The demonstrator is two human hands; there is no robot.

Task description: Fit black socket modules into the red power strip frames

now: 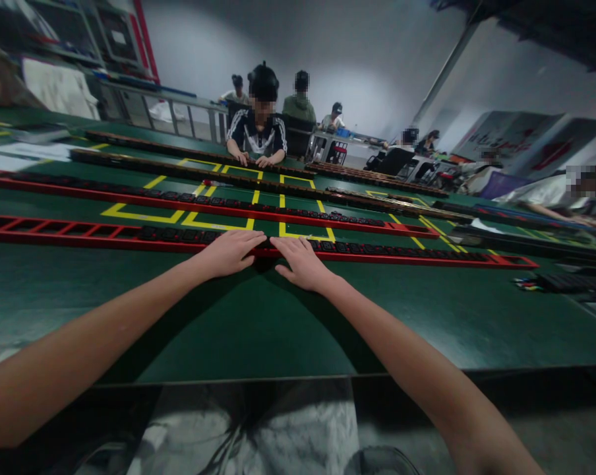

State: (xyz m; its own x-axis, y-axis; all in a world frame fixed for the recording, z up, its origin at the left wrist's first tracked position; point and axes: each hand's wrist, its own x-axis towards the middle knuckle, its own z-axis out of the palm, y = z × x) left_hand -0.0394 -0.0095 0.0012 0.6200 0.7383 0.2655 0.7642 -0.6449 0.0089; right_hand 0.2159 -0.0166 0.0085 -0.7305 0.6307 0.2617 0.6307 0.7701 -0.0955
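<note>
A long, narrow red frame [411, 260] lies across the green table in front of me. Black square pieces [342, 247] fill its middle and right part, while open slots [80, 229] show at its left. My left hand [231, 254] rests on the frame with fingers stretched over the black pieces and the thumb apart. Close beside it, my right hand [300, 260] lies on the same row, its fingers also extended and its thumb spread. Whatever sits directly under the fingertips is hidden. Neither hand visibly grips anything.
Behind it lies a second red frame [258, 211] with black pieces. Beyond are dark long rails [189, 173] and yellow tape outlines [144, 214] on the green table [278, 323]. A person [257, 132] works opposite. Cables with coloured ends [530, 284] lie at right.
</note>
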